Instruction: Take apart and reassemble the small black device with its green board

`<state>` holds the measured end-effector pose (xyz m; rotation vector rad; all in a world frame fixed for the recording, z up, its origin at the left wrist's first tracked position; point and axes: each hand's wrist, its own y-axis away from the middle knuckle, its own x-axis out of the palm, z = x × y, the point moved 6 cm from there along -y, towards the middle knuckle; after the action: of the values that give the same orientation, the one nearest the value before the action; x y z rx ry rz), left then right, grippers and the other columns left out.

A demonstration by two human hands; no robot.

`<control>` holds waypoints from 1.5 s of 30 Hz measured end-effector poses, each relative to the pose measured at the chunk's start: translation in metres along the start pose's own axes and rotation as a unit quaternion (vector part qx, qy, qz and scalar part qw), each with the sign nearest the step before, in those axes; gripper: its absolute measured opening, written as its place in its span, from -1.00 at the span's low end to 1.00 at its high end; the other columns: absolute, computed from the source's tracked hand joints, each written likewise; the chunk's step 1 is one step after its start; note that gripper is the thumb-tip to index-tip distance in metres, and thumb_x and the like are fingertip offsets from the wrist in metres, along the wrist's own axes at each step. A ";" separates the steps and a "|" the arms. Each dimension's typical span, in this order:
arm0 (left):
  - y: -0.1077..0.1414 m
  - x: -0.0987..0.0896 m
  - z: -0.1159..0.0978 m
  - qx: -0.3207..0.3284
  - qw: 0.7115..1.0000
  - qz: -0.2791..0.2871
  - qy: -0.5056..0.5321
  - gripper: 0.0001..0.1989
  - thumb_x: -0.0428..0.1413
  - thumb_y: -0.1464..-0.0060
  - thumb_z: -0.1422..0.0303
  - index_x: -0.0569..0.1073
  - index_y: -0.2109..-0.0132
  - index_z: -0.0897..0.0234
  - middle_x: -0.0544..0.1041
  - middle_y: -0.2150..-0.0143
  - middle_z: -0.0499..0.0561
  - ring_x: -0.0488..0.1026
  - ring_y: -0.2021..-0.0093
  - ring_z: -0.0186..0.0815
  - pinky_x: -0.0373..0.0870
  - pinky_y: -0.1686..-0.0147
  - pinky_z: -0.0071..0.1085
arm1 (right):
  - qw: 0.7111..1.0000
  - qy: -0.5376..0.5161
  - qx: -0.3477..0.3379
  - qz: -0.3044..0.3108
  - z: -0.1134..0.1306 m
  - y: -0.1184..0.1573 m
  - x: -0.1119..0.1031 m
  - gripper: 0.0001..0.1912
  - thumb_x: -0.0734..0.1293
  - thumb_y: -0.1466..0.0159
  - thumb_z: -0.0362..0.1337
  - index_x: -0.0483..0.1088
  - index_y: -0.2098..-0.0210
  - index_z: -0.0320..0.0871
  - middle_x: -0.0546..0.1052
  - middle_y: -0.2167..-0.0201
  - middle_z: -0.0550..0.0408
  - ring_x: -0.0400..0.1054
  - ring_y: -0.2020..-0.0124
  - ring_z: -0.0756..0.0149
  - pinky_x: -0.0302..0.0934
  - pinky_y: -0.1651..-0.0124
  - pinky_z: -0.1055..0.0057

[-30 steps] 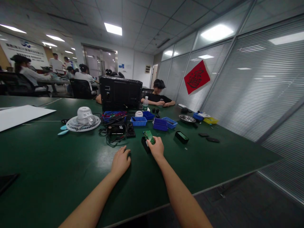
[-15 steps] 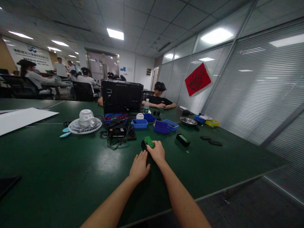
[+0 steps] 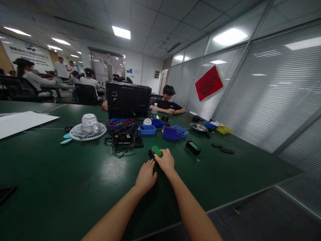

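Note:
In the middle of the table, my right hand (image 3: 166, 160) pinches a green circuit board (image 3: 156, 151) between thumb and fingers. The board lies at the opening of a black case (image 3: 151, 154), whose near part is covered by my hands. My left hand (image 3: 146, 175) rests with its fingers stretched forward, the fingertips at the near end of the case; whether they press on it I cannot tell. A second black case (image 3: 193, 147) with a green board inside stands to the right of my right hand.
Blue bins (image 3: 147, 130), a black power unit with tangled cables (image 3: 122, 137) and a white fan part (image 3: 88, 129) stand farther back. To the right are a metal bowl (image 3: 199, 127), flat black pieces (image 3: 227, 151) and a small ring (image 3: 198, 160). Opposite sits a person (image 3: 168, 103) behind a black screen (image 3: 129, 100).
The circuit board sits a little lower and flatter in the black case than before. Both hands stay at the case. The view has shifted slightly.

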<state>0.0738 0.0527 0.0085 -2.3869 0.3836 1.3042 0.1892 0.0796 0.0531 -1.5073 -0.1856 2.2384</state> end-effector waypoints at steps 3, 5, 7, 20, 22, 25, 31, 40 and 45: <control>0.000 0.001 0.000 0.006 1.000 0.003 -0.002 -0.44 -0.08 0.00 0.38 0.16 -0.19 0.36 0.15 -0.24 0.09 0.07 -0.22 -0.21 -0.07 -0.21 -0.24 | 1.000 0.014 0.002 0.003 0.000 0.000 0.000 -0.60 0.23 -0.13 -0.02 0.36 0.15 -0.14 0.36 0.23 0.04 0.34 0.29 0.32 0.12 0.29 0.48; 0.000 0.001 -0.001 0.011 1.000 0.002 -0.003 -0.44 -0.08 0.00 0.38 0.16 -0.19 0.36 0.15 -0.23 0.10 0.07 -0.22 -0.21 -0.08 -0.21 -0.23 | 1.000 0.023 0.001 0.004 0.001 0.000 0.001 -0.60 0.23 -0.13 -0.01 0.36 0.15 -0.13 0.36 0.23 0.05 0.35 0.29 0.32 0.12 0.30 0.47; 0.000 0.001 -0.001 0.013 1.000 0.000 -0.003 -0.43 -0.07 0.01 0.39 0.15 -0.19 0.35 0.16 -0.23 0.09 0.07 -0.22 -0.21 -0.08 -0.21 -0.23 | 0.999 0.031 -0.003 0.007 0.001 0.001 0.002 -0.60 0.23 -0.12 -0.01 0.36 0.15 -0.13 0.35 0.22 0.05 0.35 0.29 0.33 0.12 0.31 0.47; 0.000 -0.002 -0.003 0.010 1.000 0.004 0.011 -0.42 -0.07 0.03 0.41 0.15 -0.19 0.33 0.17 -0.23 0.07 0.08 -0.22 -0.22 -0.08 -0.20 -0.23 | 0.998 0.045 -0.019 0.041 0.003 0.004 0.013 -0.60 0.15 -0.20 -0.03 0.29 0.09 -0.16 0.37 0.17 -0.02 0.32 0.20 0.25 0.14 0.27 0.41; 0.001 -0.002 -0.003 0.013 1.000 0.004 0.011 -0.42 -0.07 0.03 0.41 0.15 -0.19 0.32 0.17 -0.23 0.07 0.08 -0.21 -0.22 -0.08 -0.20 -0.22 | 0.996 0.051 -0.024 0.063 0.004 0.004 0.017 -0.58 0.11 -0.24 -0.06 0.27 0.04 -0.18 0.38 0.16 -0.07 0.31 0.17 0.22 0.14 0.24 0.38; 0.001 0.000 -0.003 0.013 1.000 0.004 0.008 -0.43 -0.07 0.02 0.40 0.15 -0.19 0.32 0.16 -0.23 0.06 0.08 -0.22 -0.21 -0.08 -0.20 -0.22 | 0.995 0.052 -0.031 0.074 0.005 0.004 0.022 -0.54 0.07 -0.25 -0.07 0.23 -0.02 -0.20 0.38 0.12 -0.10 0.30 0.13 0.20 0.14 0.20 0.36; -0.001 -0.002 0.000 0.010 1.000 -0.009 0.023 -0.45 -0.08 0.04 0.46 0.21 -0.16 0.32 0.22 -0.20 0.06 0.12 -0.20 -0.23 -0.06 -0.20 -0.24 | 0.994 0.050 -0.046 0.087 0.005 0.005 0.024 -0.43 0.14 -0.21 -0.05 0.13 -0.14 -0.19 0.39 0.08 -0.14 0.26 0.08 0.13 0.14 0.17 0.31; -0.007 -0.017 0.024 -0.074 0.982 -0.134 0.112 -0.52 -0.05 0.01 0.43 0.23 -0.11 0.34 0.32 -0.11 0.10 0.23 -0.12 -0.25 0.11 -0.14 -0.30 | 0.984 -0.126 -0.059 0.109 0.005 0.001 0.023 -0.54 -0.01 -0.30 -0.03 0.41 0.20 -0.09 0.52 0.39 0.08 0.38 0.39 0.36 0.15 0.29 0.49; -0.006 -0.023 0.030 -0.074 0.976 -0.176 0.105 -0.47 0.04 0.03 0.33 0.19 -0.12 0.33 0.31 -0.09 0.13 0.23 -0.11 -0.19 0.14 -0.11 -0.25 | 0.950 -0.262 -0.074 0.152 0.008 0.004 0.040 -0.52 -0.01 -0.28 -0.02 0.41 0.32 -0.15 0.48 0.53 0.16 0.32 0.63 0.47 0.16 0.48 0.55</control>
<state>0.0419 0.0733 0.0147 -2.5747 -0.0843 0.9545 0.1687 0.0939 0.0213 -1.0245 -0.3021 2.9001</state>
